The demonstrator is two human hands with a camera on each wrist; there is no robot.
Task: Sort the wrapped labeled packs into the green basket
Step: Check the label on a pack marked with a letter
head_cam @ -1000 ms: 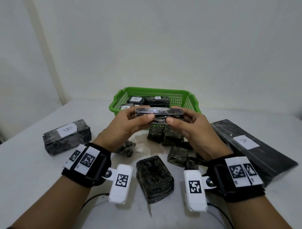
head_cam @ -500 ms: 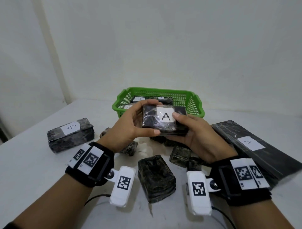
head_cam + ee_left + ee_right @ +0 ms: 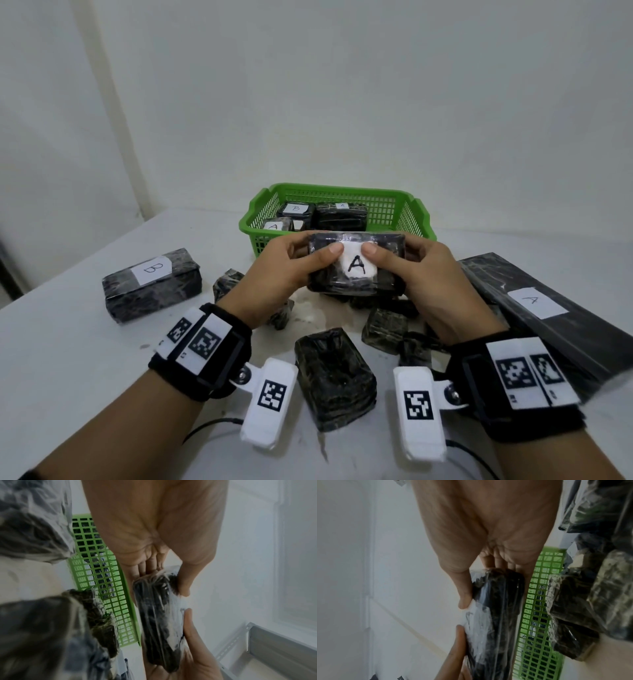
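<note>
A dark plastic-wrapped pack point(image 3: 356, 270) with a white label marked A is held above the table in front of the green basket point(image 3: 416, 219). My left hand point(image 3: 284, 270) grips its left end and my right hand point(image 3: 421, 270) grips its right end, both thumbs on the label face. The left wrist view shows the pack point(image 3: 159, 609) edge-on between thumb and fingers, and the right wrist view shows the same pack point(image 3: 498, 608) beside the basket wall point(image 3: 537, 628). Inside the basket lie packs labeled B point(image 3: 296, 209) and A point(image 3: 340, 214).
Several unlabeled wrapped packs point(image 3: 334, 377) lie on the white table point(image 3: 68, 359) below my hands. A long pack marked B point(image 3: 152, 284) sits at the left. A large flat pack marked A point(image 3: 548, 308) lies at the right. White walls stand behind.
Both hands have turned the pack from edge-on until its A label faces me, and both thumbs now rest on the label.
</note>
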